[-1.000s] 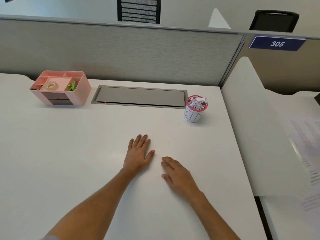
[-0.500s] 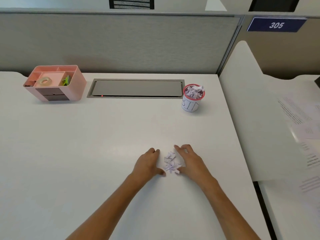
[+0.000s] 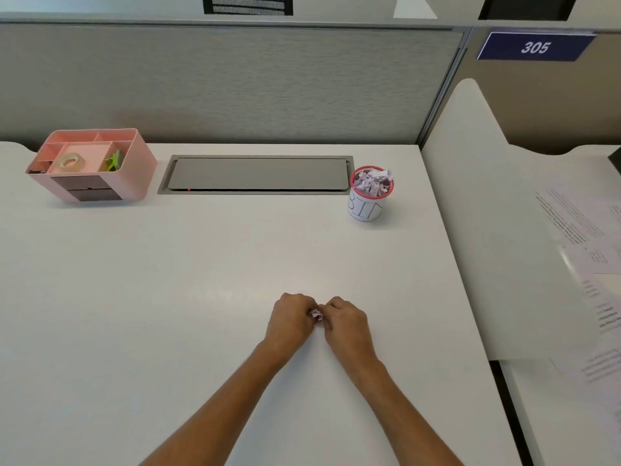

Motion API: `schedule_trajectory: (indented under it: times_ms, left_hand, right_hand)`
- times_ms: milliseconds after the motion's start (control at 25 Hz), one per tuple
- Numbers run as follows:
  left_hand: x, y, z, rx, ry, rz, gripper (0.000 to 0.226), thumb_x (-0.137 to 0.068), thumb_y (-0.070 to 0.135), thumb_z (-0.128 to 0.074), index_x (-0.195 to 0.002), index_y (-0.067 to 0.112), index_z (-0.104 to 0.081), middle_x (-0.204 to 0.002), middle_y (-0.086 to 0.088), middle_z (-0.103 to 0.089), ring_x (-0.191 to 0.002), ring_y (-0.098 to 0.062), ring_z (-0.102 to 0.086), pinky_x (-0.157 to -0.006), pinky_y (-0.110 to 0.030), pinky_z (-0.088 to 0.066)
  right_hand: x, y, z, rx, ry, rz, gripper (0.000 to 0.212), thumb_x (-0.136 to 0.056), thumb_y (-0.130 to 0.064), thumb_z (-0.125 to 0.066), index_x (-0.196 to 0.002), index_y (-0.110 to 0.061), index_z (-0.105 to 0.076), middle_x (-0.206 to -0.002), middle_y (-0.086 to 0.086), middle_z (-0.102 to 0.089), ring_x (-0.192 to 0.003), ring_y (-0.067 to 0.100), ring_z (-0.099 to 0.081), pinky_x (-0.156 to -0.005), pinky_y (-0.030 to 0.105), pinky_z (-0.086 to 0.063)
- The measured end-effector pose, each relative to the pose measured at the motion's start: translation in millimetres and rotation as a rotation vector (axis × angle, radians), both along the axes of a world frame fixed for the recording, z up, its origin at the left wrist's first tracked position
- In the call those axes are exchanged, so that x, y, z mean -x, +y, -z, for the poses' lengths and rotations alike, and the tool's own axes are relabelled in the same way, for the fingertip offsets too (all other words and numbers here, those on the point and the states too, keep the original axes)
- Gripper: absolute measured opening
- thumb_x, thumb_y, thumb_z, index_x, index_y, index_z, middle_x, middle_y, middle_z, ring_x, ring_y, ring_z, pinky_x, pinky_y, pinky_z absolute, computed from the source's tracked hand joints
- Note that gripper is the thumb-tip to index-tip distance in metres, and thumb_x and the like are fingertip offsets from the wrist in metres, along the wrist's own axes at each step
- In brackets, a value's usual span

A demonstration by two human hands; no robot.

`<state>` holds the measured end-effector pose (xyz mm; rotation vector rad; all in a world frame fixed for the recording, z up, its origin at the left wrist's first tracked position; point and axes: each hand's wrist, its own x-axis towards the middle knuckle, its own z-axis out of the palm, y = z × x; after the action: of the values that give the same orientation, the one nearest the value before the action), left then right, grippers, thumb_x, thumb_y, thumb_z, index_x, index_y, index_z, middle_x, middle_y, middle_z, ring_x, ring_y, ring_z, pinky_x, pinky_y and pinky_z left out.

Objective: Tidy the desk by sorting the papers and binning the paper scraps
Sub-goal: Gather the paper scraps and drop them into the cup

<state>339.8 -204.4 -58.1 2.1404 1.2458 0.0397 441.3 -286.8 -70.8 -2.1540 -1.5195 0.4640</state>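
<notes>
Both hands meet low in the middle of the frame: my left hand (image 3: 291, 319) and right hand (image 3: 346, 322) have fingers curled inward, pinching a small wad of paper scraps (image 3: 317, 314) between them, just above the desk (image 3: 168, 297). My target, the bin (image 3: 369, 196), stands up and to the right, already heaped with scraps; my right hand is nearer. Open desk lies between, nothing blocking. I judge the desk's right edge is close beyond the bin, and the full rim may shed pieces.
</notes>
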Motion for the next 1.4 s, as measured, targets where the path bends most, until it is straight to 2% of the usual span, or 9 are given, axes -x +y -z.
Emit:
schedule_trajectory:
  times_ms: [160, 320, 520, 640, 800, 1040, 1200, 1320, 1400]
  left_hand:
    - [-18, 23, -16, 0.111, -0.126, -0.042, 0.007, -0.08, 0.012, -0.072, -0.08, 0.012, -0.079, -0.074, -0.003, -0.074, -0.067, -0.017, -0.065, -0.065, -0.027, -0.052]
    - [-67, 65, -53, 0.03, -0.196, -0.011, 0.007, -0.076, 0.007, -0.073, -0.08, 0.009, -0.078, -0.07, -0.009, -0.072, -0.061, -0.014, -0.058, -0.062, -0.027, -0.048]
    - [-139, 118, -99, -0.07, -0.23, 0.029, 0.005, -0.078, 0.005, -0.072, -0.077, 0.001, -0.075, -0.073, -0.018, -0.072, -0.06, -0.022, -0.059, -0.059, -0.032, -0.051]
    - [-173, 138, -112, -0.114, -0.176, 0.052, 0.008, -0.078, 0.002, -0.073, -0.084, -0.002, -0.075, -0.073, -0.015, -0.067, -0.068, -0.025, -0.06, -0.065, -0.035, -0.052]
    - [-191, 152, -109, -0.108, -0.176, 0.037, 0.017, -0.081, -0.003, -0.065, -0.095, -0.001, -0.074, -0.089, -0.017, -0.072, -0.083, -0.028, -0.067, -0.071, -0.034, -0.053]
    - [-169, 142, -95, -0.192, -0.269, 0.096, 0.038, -0.088, -0.003, -0.058, -0.125, 0.006, -0.063, -0.12, -0.016, -0.068, -0.109, -0.033, -0.063, -0.091, -0.037, -0.052]
    - [-122, 119, -70, -0.156, -0.409, 0.066, 0.048, -0.086, -0.008, -0.053, -0.131, 0.01, -0.055, -0.132, -0.01, -0.062, -0.12, -0.03, -0.057, -0.094, -0.024, -0.042]
    - [-74, 92, -37, -0.082, -0.355, 0.02, 0.053, -0.093, -0.001, -0.052, -0.143, 0.01, -0.043, -0.15, -0.006, -0.044, -0.138, -0.023, -0.041, -0.113, -0.024, -0.028]
    - [-39, 70, -12, -0.041, -0.299, -0.018, 0.052, -0.096, 0.004, -0.05, -0.146, 0.011, -0.039, -0.153, -0.005, -0.039, -0.141, -0.022, -0.037, -0.115, -0.024, -0.023]
  right_hand:
    - [-22, 14, -14, -0.086, 0.232, 0.161, 0.026, -0.084, -0.001, -0.06, -0.096, -0.015, -0.078, -0.091, 0.002, -0.074, -0.082, 0.018, -0.068, -0.077, 0.029, -0.053]
    - [-67, 53, -46, -0.166, 0.348, 0.313, 0.024, -0.079, 0.003, -0.064, -0.09, -0.012, -0.078, -0.083, 0.004, -0.077, -0.075, 0.016, -0.07, -0.076, 0.035, -0.056]
    - [-130, 114, -93, -0.195, 0.138, 0.365, 0.024, -0.078, -0.006, -0.068, -0.097, -0.015, -0.078, -0.092, 0.011, -0.076, -0.086, 0.029, -0.068, -0.073, 0.028, -0.048]
    - [-156, 141, -104, -0.174, 0.019, 0.385, 0.027, -0.083, -0.006, -0.062, -0.105, -0.011, -0.076, -0.103, 0.014, -0.074, -0.094, 0.032, -0.066, -0.075, 0.027, -0.047]
    - [-175, 158, -108, -0.141, -0.075, 0.301, 0.023, -0.087, -0.009, -0.06, -0.105, -0.007, -0.074, -0.1, 0.016, -0.074, -0.091, 0.033, -0.066, -0.072, 0.029, -0.047]
    - [-181, 148, -105, -0.21, -0.038, 0.347, 0.038, -0.084, 0.005, -0.055, -0.12, -0.006, -0.066, -0.119, 0.015, -0.068, -0.106, 0.032, -0.064, -0.091, 0.038, -0.053]
    - [-162, 113, -91, -0.375, 0.108, 0.43, 0.031, -0.09, 0.002, -0.052, -0.113, -0.007, -0.07, -0.113, 0.011, -0.072, -0.104, 0.027, -0.066, -0.09, 0.032, -0.051]
    - [-134, 77, -63, -0.295, 0.167, 0.381, 0.024, -0.089, 0.001, -0.057, -0.106, -0.006, -0.072, -0.106, 0.01, -0.074, -0.098, 0.027, -0.068, -0.09, 0.033, -0.051]
    - [-116, 55, -41, -0.194, 0.198, 0.32, 0.027, -0.088, 0.004, -0.055, -0.106, -0.006, -0.072, -0.107, 0.008, -0.073, -0.1, 0.025, -0.068, -0.092, 0.027, -0.048]
